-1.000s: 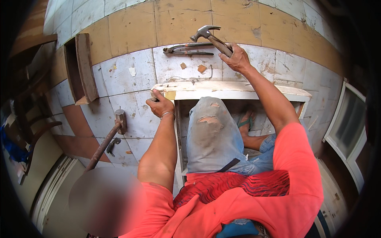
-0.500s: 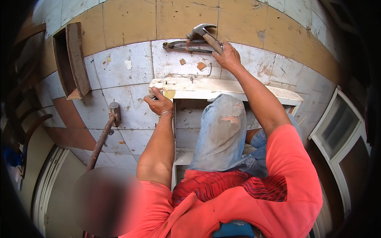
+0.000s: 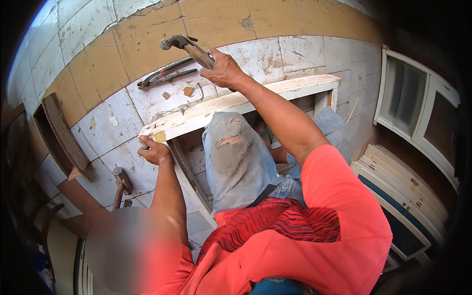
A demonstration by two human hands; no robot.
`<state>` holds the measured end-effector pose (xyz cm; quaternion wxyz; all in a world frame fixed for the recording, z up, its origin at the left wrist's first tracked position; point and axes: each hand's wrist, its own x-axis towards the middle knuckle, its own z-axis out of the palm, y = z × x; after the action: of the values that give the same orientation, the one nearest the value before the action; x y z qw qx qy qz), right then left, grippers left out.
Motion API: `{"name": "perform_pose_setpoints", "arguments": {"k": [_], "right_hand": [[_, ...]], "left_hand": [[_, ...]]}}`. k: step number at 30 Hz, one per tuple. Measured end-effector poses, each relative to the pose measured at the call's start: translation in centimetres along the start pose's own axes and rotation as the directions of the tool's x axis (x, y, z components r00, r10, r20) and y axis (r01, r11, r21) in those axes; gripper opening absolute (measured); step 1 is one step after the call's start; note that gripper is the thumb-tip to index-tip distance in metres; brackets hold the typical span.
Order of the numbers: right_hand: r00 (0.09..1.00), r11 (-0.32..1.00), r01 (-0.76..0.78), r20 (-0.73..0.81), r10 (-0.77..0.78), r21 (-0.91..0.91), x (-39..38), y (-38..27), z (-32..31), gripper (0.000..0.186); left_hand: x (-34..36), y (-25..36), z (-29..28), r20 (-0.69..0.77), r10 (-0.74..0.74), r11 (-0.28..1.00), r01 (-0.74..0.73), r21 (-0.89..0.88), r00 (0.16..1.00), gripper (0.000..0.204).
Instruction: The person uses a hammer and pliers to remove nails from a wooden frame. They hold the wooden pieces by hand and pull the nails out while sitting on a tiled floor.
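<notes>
My right hand point(image 3: 220, 69) grips a claw hammer point(image 3: 195, 50) by its wooden handle, raised over the far side of a white wooden frame point(image 3: 284, 86). My left hand point(image 3: 153, 151) is closed at the frame's left corner, around a small dull piece I cannot make out. My knee in torn jeans point(image 3: 226, 142) sits inside the frame. Beyond the frame, long-handled pincers point(image 3: 162, 78) lie on the tiles near two small tan chips point(image 3: 188, 91) and a bent wire.
A sledgehammer point(image 3: 122, 182) lies left of the frame, near an open wooden box point(image 3: 68, 137). Dark curved wooden pieces are at the far left. A white framed glass panel point(image 3: 402, 93) stands at the right, above stacked white frames point(image 3: 393, 187).
The view has swung round, showing more of the stacked frames on the right. The hammer, held over the pincers half a second ago, is now angled left of their handles. My left hand stays at the corner.
</notes>
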<state>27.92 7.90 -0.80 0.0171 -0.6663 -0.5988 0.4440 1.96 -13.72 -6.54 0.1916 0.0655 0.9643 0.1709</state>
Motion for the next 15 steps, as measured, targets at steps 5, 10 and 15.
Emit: {"name": "perform_pose_setpoints", "arguments": {"k": [5,10,15], "right_hand": [[0.997,0.807,-0.047,0.080,-0.001,0.588,-5.2,2.1,-3.8,0.064],[0.983,0.377,-0.147,0.177,-0.046,0.914,-13.6,2.4,-10.7,0.050],[0.989,0.169,-0.074,0.094,-0.113,0.983,-20.9,7.1,-15.4,0.045]], "left_hand": [[-1.6,0.7,0.0,-0.005,0.026,0.999,-0.026,0.032,1.000,0.079],[-2.1,1.7,-0.5,-0.007,-0.026,0.997,0.027,0.077,1.000,0.085],[0.0,2.6,-0.1,-0.181,-0.107,0.976,0.138,0.169,0.978,0.086]]}}
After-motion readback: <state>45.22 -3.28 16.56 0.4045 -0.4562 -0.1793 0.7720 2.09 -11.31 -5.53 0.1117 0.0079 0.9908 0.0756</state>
